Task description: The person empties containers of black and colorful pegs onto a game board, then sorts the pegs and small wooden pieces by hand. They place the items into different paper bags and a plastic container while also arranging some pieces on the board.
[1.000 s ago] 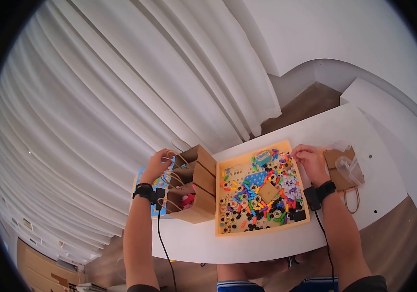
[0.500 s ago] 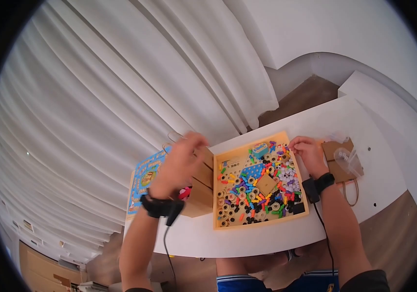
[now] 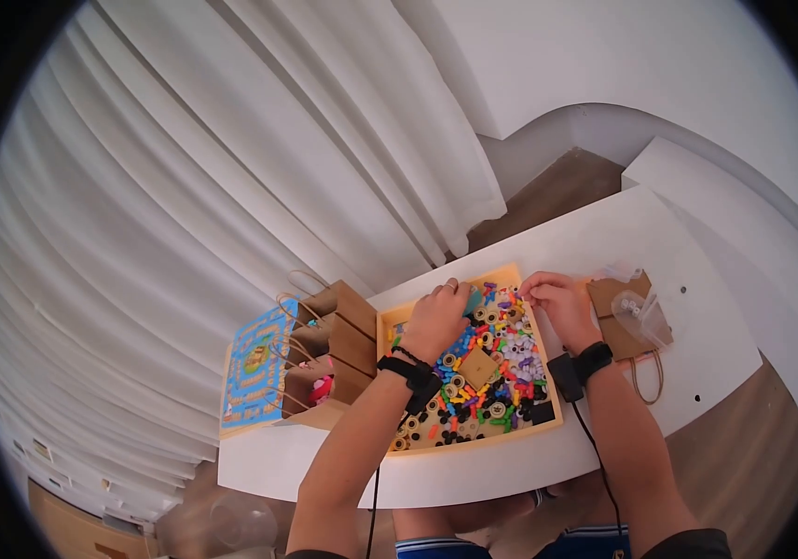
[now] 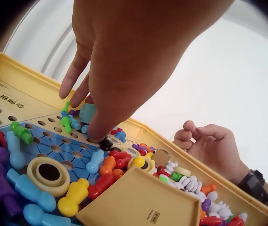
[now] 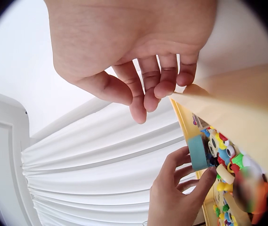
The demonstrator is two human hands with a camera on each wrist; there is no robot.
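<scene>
Over the far part of a shallow yellow wooden tray (image 3: 467, 444), my left hand (image 3: 436, 321) grips a small teal box (image 5: 198, 153) between thumb and fingers. Beneath that hand lies a blue patterned area (image 4: 53, 150) of the tray floor, with holes in it. Colourful plastic pegs (image 4: 75, 195), white pieces (image 4: 190, 184) and cream rings (image 4: 48, 175) are heaped around it. My right hand (image 3: 553, 300) is at the tray's right rim, fingers loosely bent and holding nothing. A square tan wooden piece (image 3: 479, 369) sits on the heap.
Brown paper bags (image 3: 343, 359) with loop handles stand left of the tray, pink items showing in one. Beyond them is a blue printed board (image 3: 257, 359). To the right lie a flattened paper bag (image 3: 618, 307) and a clear plastic bag (image 3: 641, 315) on the white table (image 3: 697, 363).
My left hand has left the paper bags, swung right over the tray and taken hold of the teal box. The right hand stays at the tray's right rim.
</scene>
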